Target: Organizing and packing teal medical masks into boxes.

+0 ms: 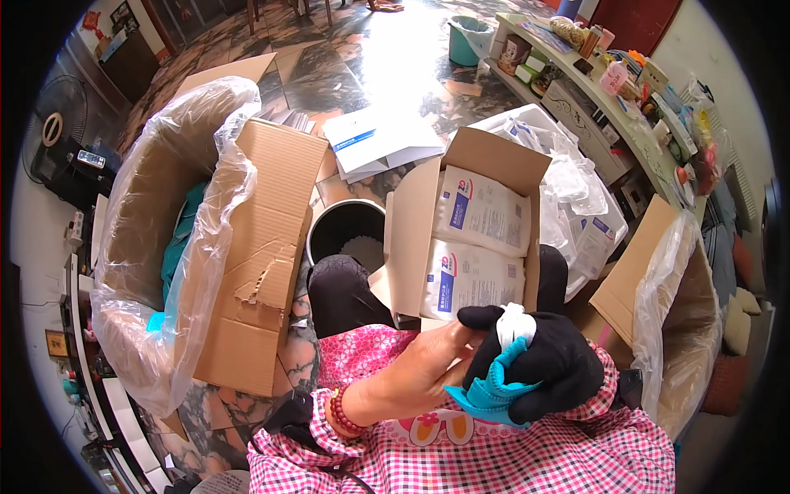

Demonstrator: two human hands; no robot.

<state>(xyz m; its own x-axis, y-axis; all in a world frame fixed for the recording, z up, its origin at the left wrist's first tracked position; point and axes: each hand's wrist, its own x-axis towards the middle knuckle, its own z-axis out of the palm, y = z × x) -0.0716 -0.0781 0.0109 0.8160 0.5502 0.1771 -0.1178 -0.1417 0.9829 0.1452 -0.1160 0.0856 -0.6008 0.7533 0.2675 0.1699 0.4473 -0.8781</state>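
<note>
two hands on a blue piece, lower centre of the frame

left hand (420,366), bare, reaching in from lower centre, beads (341,416) on the wrist. fingers (461,339) together, pinched on the edge of a blue piece (494,387), thumb side pressed against the glove. right hand (547,362), in a black glove, just right of it, fingers curled shut around the same blue piece and a small white bundle (514,323) poking out at the top. blue piece hanging out below the glove, over a pink checked apron (527,457) filling the lower edge.

just above the hands, centre of the frame, an open carton (411,239) resting against the knees, flaps up, two flat white packets (481,247) with blue print lying inside, one above the other. left of that carton, a dark round bin (346,230) on the floor, something pale at the bottom.

at left, a big carton (255,263) lined with a clear bag (156,214), rim folded over the edge, a bit of teal showing deep inside. at right edge, another lined carton (650,280), bag (687,313) puffed up. upper right of centre, a white tub (535,119) full of clear wrappers. above centre, white sheets (374,144) lying on the shiny dark floor (329,66). upper right, a shelf (609,107) crowded with small things. upper left, a fan (53,128).
</note>
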